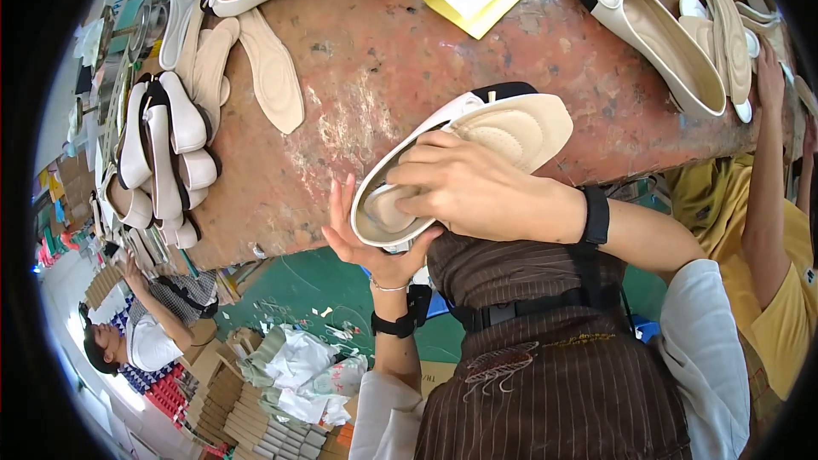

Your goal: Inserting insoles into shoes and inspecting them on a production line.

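Several cream flats (162, 153) pile at the worn bench's (375, 60) left edge, loose insoles (271, 68) beside them. Left hand (371, 243), fingers spread wide, cradles the heel of a cream shoe (417, 162) at the near edge; right hand (464, 187) presses its insole (520, 128) in, fingers curled. A finished bow flat (656, 34) lies further right

A dark brown apron (554, 366) with fine pale pinstripes is worn over the torso in the lower middle of the frame, crossed by a black strap (528, 307) and marked with a small feather-like embroidery. White sleeves (707, 349) are seen at the lower right and lower centre. A black band (595, 215) is worn on the right wrist, and a black watch-like band (400, 319) with a thin silver bracelet (388, 287) on the left.
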The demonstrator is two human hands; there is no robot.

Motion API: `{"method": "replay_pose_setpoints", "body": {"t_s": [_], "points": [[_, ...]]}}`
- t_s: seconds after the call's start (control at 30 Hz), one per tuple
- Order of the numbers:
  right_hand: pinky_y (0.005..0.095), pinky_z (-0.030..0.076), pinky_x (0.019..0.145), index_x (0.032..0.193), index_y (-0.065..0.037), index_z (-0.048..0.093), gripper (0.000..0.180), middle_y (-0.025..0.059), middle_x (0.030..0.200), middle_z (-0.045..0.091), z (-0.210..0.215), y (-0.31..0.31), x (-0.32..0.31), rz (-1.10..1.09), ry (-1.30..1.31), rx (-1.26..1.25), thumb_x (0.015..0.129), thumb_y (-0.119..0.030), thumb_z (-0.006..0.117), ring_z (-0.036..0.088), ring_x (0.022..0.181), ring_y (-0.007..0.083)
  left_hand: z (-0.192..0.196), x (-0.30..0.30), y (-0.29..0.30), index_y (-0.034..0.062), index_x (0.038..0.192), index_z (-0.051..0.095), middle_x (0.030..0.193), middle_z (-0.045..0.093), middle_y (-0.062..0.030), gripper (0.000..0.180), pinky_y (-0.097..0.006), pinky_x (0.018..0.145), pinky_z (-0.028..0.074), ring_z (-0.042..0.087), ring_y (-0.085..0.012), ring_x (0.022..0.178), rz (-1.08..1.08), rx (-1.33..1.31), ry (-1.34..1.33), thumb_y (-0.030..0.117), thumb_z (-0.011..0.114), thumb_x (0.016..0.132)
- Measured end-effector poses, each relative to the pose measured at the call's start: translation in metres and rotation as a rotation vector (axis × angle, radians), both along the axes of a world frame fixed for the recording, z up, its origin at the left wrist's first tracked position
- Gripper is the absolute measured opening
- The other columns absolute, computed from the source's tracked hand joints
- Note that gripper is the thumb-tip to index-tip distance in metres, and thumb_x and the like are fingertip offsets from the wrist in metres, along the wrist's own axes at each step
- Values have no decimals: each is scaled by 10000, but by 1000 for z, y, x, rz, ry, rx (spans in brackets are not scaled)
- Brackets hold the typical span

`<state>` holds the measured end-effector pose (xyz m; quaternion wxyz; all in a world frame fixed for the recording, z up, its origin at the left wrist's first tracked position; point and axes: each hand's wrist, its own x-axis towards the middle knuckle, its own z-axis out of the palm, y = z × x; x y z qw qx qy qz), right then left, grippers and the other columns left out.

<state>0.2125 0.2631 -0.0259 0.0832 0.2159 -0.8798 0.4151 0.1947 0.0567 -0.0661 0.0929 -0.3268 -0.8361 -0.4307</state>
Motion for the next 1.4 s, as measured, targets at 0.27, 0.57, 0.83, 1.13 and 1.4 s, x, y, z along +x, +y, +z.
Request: {"method": "replay_pose_setpoints", "body": {"t_s": [0.27, 0.57, 0.83, 1.13, 1.4], "points": [[373, 491, 938, 806, -5, 718, 207, 99, 1006, 666, -9, -11, -10, 17, -69, -66, 611, -75, 724, 615, 1063, 276, -14, -2, -3, 144, 1523, -221, 1507, 279, -301, 1454, -517, 1055, 440, 498, -411, 1272, 18, 74, 4, 542, 877, 656], [341, 516, 917, 867, 16, 711, 252, 113, 1081, 647, -10, -13, -13, 97, -68, 60, 652, -115, 698, 602, 1106, 274, -6, -7, -8, 237, 1538, -201, 1494, 281, -317, 1446, -552, 1053, 420, 440, -450, 1307, -89, 85, -95, 480, 908, 643], [374, 303, 1194, 1248, -22, 636, 452, 75, 1385, 579, -34, -17, -26, 462, -24, -8, 810, -123, 581, 529, 1294, 252, -3, -18, -13, 72, 1458, 348, 1494, 330, -304, 887, -525, 1076, 383, 441, -436, 1326, -139, 199, -254, 570, 705, 816], [393, 334, 1160, 1068, -105, 755, 327, 131, 1325, 626, -6, -12, 8, 59, -82, 383, 791, -181, 598, 581, 1250, 235, -2, -10, -10, 40, 999, 471, 1368, 516, -289, 263, -468, 1078, 343, 513, -368, 1228, 34, 143, -273, 274, 494, 880], [419, 345, 1135, 1083, -114, 739, 434, 107, 1192, 694, 25, 10, 18, -398, -31, 297, 674, 5, 656, 584, 1246, 259, 33, 31, 23, -40, 1200, 470, 1295, 518, -245, 393, -419, 1067, 346, 491, -338, 1219, 113, 1, -589, 67, 614, 850]]}}
